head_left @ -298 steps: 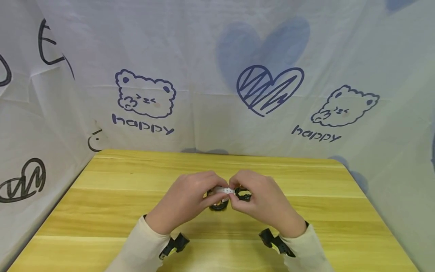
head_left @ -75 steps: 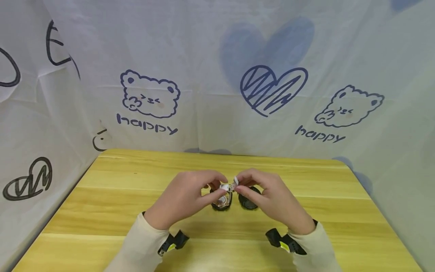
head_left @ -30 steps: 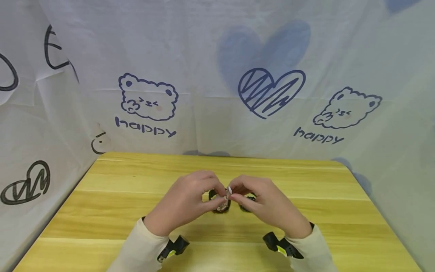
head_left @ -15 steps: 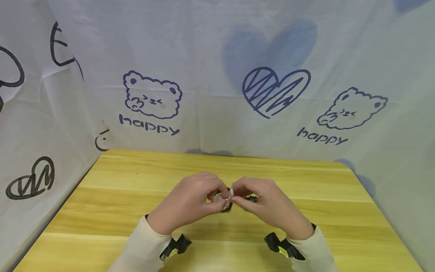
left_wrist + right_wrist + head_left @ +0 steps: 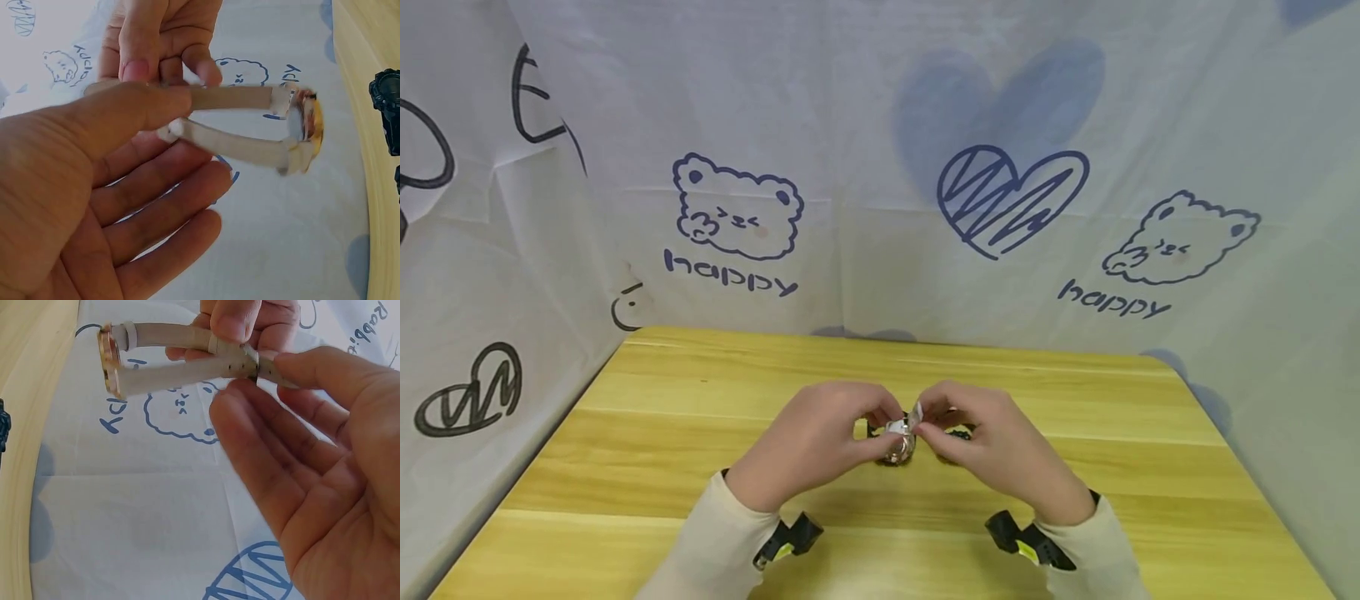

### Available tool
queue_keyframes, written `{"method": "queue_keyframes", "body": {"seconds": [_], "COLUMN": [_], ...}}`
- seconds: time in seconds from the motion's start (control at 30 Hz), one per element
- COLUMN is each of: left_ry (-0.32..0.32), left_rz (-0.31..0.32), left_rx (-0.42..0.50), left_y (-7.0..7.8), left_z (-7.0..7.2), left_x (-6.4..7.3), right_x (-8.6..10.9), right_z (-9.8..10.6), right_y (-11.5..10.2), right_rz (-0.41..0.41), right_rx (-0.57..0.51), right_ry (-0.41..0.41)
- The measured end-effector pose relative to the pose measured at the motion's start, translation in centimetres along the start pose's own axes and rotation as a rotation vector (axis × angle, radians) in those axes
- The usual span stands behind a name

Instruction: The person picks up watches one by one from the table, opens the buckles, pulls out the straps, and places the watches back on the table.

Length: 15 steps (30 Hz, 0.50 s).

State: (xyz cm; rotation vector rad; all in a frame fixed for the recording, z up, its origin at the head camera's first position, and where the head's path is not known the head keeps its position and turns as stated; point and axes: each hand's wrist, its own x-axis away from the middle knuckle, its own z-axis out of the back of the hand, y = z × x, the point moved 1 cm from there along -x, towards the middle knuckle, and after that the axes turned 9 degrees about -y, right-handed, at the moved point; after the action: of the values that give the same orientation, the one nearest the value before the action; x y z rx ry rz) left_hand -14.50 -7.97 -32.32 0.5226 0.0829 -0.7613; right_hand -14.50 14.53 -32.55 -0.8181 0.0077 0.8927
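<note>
A wristwatch (image 5: 110, 362) with a pale strap and a gold-toned case hangs between the two hands, its strap bent into a loop. My left hand (image 5: 820, 437) pinches the strap beside the buckle (image 5: 255, 364), between thumb and fingers. With thumb and forefinger, my right hand (image 5: 1000, 446) holds the strap's free end (image 5: 275, 374), which passes through the buckle in the right wrist view. Below the fingers, the case faces away from the hands, and the strap (image 5: 231, 144) shows small holes near the buckle.
Two dark watch-like things lie on the wooden table (image 5: 700, 467) behind the hands; the right one (image 5: 958, 435) is partly covered by the right hand. A black watch (image 5: 389, 103) also shows in the left wrist view. White cloth (image 5: 850, 125) with drawings hangs behind.
Earlier, the strap ends were apart or meeting between the fingertips; now the free end stands up through the buckle in the right fingers. Both hands stay close together, shifting only slightly.
</note>
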Motion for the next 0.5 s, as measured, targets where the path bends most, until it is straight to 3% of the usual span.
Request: {"method": "queue_keyframes", "body": {"seconds": [0.2,0.5], "left_ry": [0.058,0.116], "left_rz": [-0.03,-0.075], "left_rx": [-0.01,-0.078], "left_y": [0.1,0.41], "left_z": [-0.06,-0.33], "left_x": [-0.12,-0.32], "right_x": [-0.14,-0.11], "right_z": [-0.06,0.03], "right_y": [-0.16,-0.31], "right_rz": [-0.008,-0.15], "right_rx": [0.042,-0.082], "right_ry": [0.051,0.094]}}
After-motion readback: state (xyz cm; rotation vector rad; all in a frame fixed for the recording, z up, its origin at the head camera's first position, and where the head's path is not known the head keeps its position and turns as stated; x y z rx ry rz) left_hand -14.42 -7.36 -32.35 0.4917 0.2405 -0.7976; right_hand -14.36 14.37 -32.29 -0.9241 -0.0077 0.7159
